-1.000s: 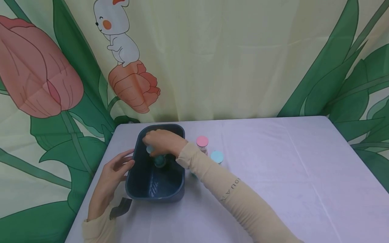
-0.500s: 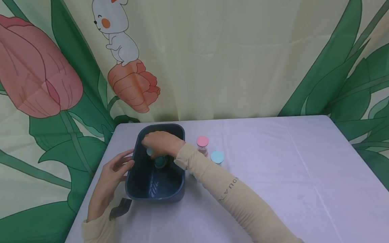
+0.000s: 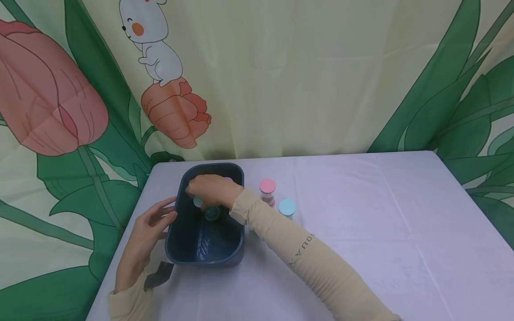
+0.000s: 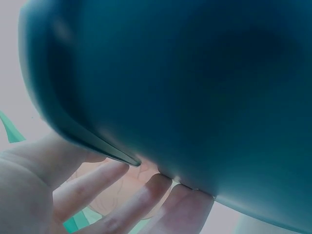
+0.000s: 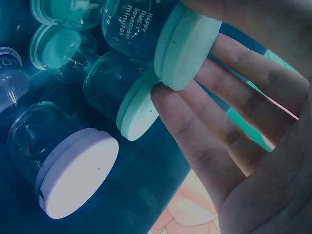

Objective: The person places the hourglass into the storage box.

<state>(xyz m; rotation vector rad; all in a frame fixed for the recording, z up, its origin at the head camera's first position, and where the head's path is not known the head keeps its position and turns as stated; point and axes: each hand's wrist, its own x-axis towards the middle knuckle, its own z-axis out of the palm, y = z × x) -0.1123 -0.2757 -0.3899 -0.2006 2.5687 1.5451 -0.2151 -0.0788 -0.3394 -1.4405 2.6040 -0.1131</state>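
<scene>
My right hand point(image 3: 217, 189) reaches down into a dark blue bin point(image 3: 204, 261). In the right wrist view its thumb and fingers pinch the pale green cap of a sandglass point(image 5: 187, 48). Against that one lies a second green-capped sandglass point(image 5: 140, 109), the index fingertip close by its cap. A sandglass with a pale lilac cap point(image 5: 78, 173) lies lower left. From the head, the back of the hand hides most of these. My left hand point(image 3: 148, 229) touches the bin's left outer side with loosely bent fingers point(image 4: 141, 200), just below the rim.
Right of the bin stand a pink-capped sandglass point(image 3: 267, 191) and a light-blue-capped one point(image 3: 287, 207), partly behind the right sleeve point(image 3: 309, 249). A white cloth covers the table point(image 3: 361, 214). Behind it hangs a printed curtain point(image 3: 301, 89).
My right hand has shifted slightly left and down inside the bin, and a bit of a lilac cap now shows behind it. The left hand stays in place at the bin.
</scene>
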